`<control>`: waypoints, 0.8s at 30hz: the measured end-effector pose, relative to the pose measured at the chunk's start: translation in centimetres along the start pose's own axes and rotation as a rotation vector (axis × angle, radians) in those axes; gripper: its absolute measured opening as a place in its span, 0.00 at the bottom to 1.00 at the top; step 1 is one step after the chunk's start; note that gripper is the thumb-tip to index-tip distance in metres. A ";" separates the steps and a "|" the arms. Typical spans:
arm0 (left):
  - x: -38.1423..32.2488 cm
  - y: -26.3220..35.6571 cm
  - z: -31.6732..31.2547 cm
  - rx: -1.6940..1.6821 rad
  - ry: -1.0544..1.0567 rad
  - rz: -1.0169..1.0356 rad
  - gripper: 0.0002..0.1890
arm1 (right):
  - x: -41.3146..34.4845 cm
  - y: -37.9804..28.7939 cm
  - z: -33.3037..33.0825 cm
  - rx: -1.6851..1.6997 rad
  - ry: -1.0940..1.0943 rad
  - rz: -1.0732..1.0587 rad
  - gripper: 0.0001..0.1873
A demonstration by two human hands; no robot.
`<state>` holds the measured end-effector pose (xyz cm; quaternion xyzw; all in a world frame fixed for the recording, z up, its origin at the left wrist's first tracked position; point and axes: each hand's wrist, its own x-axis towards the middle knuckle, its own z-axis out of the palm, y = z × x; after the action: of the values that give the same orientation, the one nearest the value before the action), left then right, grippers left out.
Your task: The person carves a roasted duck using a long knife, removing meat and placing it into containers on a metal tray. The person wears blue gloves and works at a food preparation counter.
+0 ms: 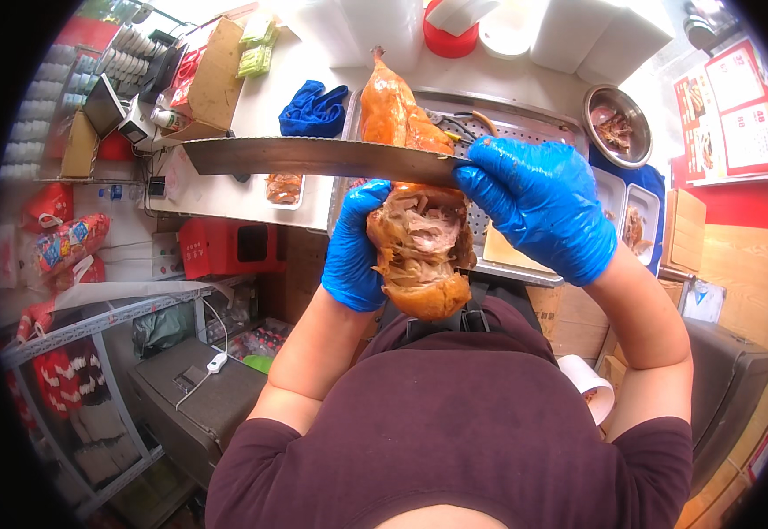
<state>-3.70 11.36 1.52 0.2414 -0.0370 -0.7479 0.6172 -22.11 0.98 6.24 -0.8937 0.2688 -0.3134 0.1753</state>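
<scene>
In a blue glove, my left hand (356,254) grips the left side of a roast bird carcass (427,254), whose torn, open side shows pale meat. My right hand (536,205), also gloved in blue, is closed at the right end of a long, wide metal blade (318,159). The blade lies level across the view, above the carcass in the picture; whether they touch I cannot tell. Its handle is hidden in my fingers. Behind it, another roast bird (390,106) with glossy orange skin rests on the perforated metal tray (522,112).
Around the tray are a blue cloth (314,109), a small white tray of meat (284,205), a steel bowl with meat scraps (617,125) and white trays (641,215). Pliers and cables (466,125) lie on the tray. A cardboard box (212,73) stands left.
</scene>
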 end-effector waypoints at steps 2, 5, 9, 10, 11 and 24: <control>0.1 0.1 -0.2 -0.034 -0.049 0.000 0.30 | 0.0 -0.1 0.0 0.008 -0.002 0.004 0.10; -0.1 0.2 0.4 -0.005 -0.084 0.021 0.30 | 0.3 -0.2 -0.2 0.028 0.001 0.009 0.10; -0.1 0.3 0.7 0.013 -0.064 0.019 0.30 | 0.5 -0.2 -0.3 0.059 0.017 -0.001 0.10; -0.2 0.2 0.8 0.016 -0.065 0.031 0.30 | 0.5 -0.2 -0.3 0.055 0.011 -0.003 0.10; -0.3 0.1 0.8 0.018 -0.065 0.043 0.30 | 0.5 -0.3 -0.3 0.053 0.014 -0.003 0.09; 0.0 0.0 0.2 0.046 -0.056 0.059 0.29 | 0.4 -0.5 -0.6 0.012 -0.021 -0.013 0.09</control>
<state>-3.77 11.25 1.72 0.2332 -0.0787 -0.7347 0.6321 -22.04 1.03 7.05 -0.8976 0.2593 -0.3069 0.1814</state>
